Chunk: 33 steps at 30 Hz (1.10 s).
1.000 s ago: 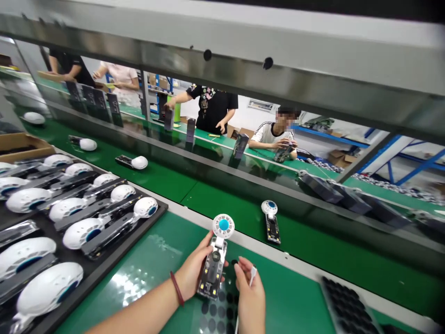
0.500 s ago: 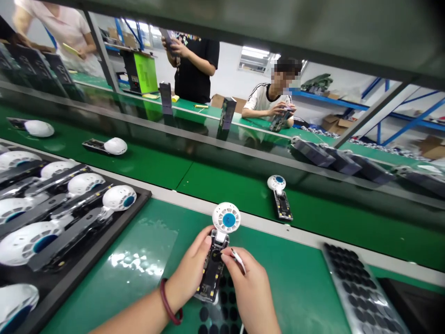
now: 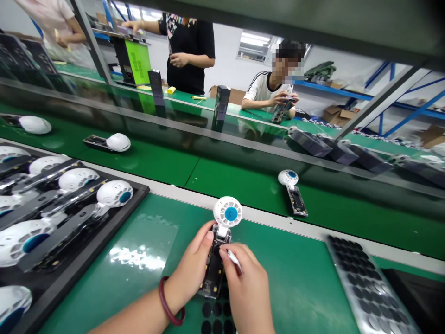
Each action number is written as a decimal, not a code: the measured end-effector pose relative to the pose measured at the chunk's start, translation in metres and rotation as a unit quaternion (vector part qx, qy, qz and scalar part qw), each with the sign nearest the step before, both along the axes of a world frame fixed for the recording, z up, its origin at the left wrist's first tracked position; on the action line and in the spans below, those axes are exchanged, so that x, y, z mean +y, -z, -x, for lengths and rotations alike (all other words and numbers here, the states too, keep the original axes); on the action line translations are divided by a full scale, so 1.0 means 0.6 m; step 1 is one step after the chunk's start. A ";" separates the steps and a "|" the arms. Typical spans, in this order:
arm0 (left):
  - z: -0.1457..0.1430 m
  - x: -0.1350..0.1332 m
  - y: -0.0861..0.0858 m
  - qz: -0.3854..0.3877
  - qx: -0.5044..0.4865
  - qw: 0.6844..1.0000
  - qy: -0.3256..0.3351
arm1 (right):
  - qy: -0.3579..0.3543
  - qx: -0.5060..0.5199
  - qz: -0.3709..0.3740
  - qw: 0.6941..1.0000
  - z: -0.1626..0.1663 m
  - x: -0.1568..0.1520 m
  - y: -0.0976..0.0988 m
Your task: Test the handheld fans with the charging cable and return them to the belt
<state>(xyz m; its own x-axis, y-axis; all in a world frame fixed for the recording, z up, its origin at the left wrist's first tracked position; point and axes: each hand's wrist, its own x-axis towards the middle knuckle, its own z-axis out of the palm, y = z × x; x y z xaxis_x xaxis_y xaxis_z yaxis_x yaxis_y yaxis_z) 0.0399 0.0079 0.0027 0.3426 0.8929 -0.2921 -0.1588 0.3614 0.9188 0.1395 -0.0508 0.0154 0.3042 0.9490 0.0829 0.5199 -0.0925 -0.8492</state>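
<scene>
Bright indoor light — white glare scatters across the green worktop [image 3: 299, 278], left of centre; the overhead beam [image 3: 295, 23] looks dim, the upper right corner blackens, and coarse pixels mask a co-worker [image 3: 266, 91].

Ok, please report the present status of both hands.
Left hand gripping white-headed device; right hand at its dark body, holding white plug. No visible obstruction.

Legible lettering: none.
1. Black rectangular device with clear casing and round white head [image 3: 212, 273], front centre: small pale print near lower end, too small to read.
2. Black short-sleeved cotton-like T-shirt [image 3: 190, 58], on a co-worker: multicoloured chest print, unreadable.
3. Bright-green flat machine panel [image 3: 138, 62]: dark marks, illegible.
4. Dark upright rectangular boxes [image 3: 41, 58], far left: faint pale markings, indecipherable.
</scene>
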 end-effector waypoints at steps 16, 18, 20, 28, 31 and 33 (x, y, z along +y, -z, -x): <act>0.003 -0.002 0.002 -0.015 0.045 0.999 0.020 | 0.016 -0.063 -0.001 0.998 -0.001 -0.007 0.015; 0.004 -0.002 0.002 -0.012 0.047 0.999 0.023 | 0.015 -0.073 -0.001 0.997 0.000 -0.007 0.016; 0.004 -0.003 0.001 -0.008 0.045 0.999 0.020 | 0.014 -0.092 -0.003 0.996 0.002 -0.007 0.016; 0.002 -0.001 0.002 -0.005 0.028 1.000 0.006 | 0.000 -0.116 -0.031 0.993 -0.003 -0.005 0.018; 0.002 -0.001 0.004 -0.009 0.033 0.999 0.012 | -0.019 -0.095 -0.044 0.994 -0.007 -0.006 0.023; 0.002 -0.001 0.005 -0.008 0.039 0.999 0.013 | -0.020 -0.086 -0.046 0.995 -0.007 -0.007 0.027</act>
<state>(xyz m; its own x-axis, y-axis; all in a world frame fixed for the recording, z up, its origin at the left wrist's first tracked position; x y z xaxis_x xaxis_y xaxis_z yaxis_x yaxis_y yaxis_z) 0.0387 0.0071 -0.0002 0.3422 0.8889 -0.3046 -0.0768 0.3496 0.9338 0.1436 -0.0548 -0.0006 0.2392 0.9463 0.2174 0.6600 0.0057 -0.7512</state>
